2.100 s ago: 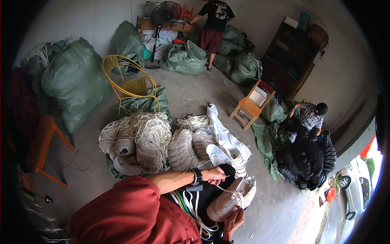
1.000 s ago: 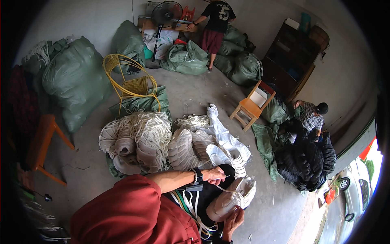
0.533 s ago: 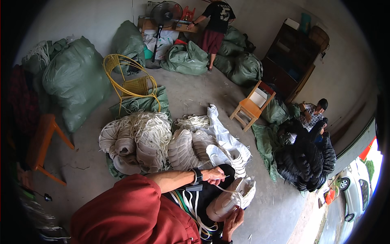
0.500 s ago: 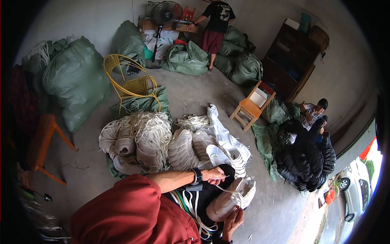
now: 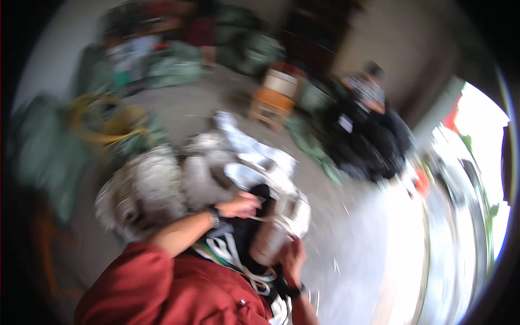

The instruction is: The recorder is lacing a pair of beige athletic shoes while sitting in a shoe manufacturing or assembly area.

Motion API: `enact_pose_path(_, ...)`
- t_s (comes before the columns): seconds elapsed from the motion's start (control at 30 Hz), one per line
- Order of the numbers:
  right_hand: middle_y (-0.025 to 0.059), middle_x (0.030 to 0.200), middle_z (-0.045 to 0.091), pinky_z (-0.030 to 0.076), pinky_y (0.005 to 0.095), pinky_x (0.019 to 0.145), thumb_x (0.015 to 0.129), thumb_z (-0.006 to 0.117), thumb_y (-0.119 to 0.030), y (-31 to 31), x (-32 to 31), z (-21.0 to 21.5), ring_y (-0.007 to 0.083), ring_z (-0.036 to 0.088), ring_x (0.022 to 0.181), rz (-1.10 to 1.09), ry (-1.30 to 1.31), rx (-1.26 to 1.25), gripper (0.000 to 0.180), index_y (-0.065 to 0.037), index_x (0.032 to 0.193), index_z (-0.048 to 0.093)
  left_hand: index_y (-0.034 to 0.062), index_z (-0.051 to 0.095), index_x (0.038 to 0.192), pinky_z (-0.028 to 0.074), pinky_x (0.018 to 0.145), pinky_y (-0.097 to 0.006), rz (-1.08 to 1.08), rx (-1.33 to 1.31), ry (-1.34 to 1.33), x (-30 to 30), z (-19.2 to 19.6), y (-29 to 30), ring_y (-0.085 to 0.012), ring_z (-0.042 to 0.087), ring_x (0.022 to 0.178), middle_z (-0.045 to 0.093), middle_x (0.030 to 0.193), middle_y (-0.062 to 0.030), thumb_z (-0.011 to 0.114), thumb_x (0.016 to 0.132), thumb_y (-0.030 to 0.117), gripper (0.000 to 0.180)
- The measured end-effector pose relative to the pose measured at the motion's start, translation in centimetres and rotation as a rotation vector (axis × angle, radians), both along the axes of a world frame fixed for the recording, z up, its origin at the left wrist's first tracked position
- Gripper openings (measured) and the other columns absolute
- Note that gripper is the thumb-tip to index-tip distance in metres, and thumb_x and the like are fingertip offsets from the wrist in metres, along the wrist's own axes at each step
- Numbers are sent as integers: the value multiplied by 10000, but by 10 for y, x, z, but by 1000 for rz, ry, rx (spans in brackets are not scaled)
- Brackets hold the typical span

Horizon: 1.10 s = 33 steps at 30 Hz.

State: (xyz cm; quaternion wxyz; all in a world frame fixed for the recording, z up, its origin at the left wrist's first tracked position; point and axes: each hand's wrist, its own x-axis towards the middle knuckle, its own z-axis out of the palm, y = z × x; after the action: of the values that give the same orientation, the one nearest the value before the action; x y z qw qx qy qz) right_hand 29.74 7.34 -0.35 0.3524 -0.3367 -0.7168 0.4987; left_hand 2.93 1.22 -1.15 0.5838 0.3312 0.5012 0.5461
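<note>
A whitish shoe upper (image 5: 269,238) rests on my lap, blurred by motion. My left hand (image 5: 241,206) is closed on a pale shoelace (image 5: 261,219), which runs across to the upper. At the upper's near right side, my right hand (image 5: 294,259) has its fingers bent against it; the fingertips are smeared. Loose white and coloured laces (image 5: 230,252) lie over my dark-clothed lap beside the upper. Just beyond my hands are bundles of whitish shoe uppers (image 5: 157,179) on the floor, with a white sack (image 5: 254,146) among them.
A wooden chair (image 5: 275,97) and a yellow woven chair (image 5: 108,122) stand farther off. Green sacks (image 5: 173,65) line the back. At right, a seated person (image 5: 368,92) is behind a black heap (image 5: 368,143); another person (image 5: 203,32) stands at the back. Bright doorway (image 5: 460,162) on the right.
The whole view has swung to the right and blurred, bringing more of the doorway in. Both hands stay at the upper, the lace still stretched from my left hand.
</note>
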Motion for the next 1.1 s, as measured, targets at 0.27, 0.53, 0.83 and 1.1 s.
enact_pose_path(0.27, 182, 756, 540, 436, 368, 639, 866, 502, -140, 8, -25, -12, 308, 530, 672, -30, 116, 187, 167, -37, 989, 454, 69, 517, 874, 255, 266, -191, 181, -155, 65, -14, 10, -8, -94, 374, 288, 491, 478, -45, 516, 869, 207, 137)
enact_pose_path(0.53, -18, 721, 557, 404, 204, 618, 851, 558, -79, 30, 8, 5, 47, 478, 692, -81, 212, -133, 117, 13, 901, 612, 13, 573, 818, 362, 349, -186, 150, -60, 343, 27, 26, 20, -69, 498, 445, 558, 652, -41, 571, 808, 159, 146)
enact_pose_path(0.83, -7, 715, 563, 404, 202, 561, 848, 552, -73, 52, -25, 23, 67, 511, 641, 2, 211, -218, 113, 13, 897, 607, 38, 562, 785, 359, 356, -166, 47, -99, 300, 26, 24, 15, -49, 520, 504, 554, 668, -5, 555, 835, 180, 150)
enact_pose_path(1.1, -18, 687, 544, 363, 199, 502, 847, 566, -106, 67, -35, 21, 47, 452, 573, 17, 89, -151, 120, 7, 878, 596, 41, 562, 777, 354, 355, -176, -26, -22, 287, 27, 22, 22, -52, 507, 477, 550, 627, -2, 537, 845, 176, 153)
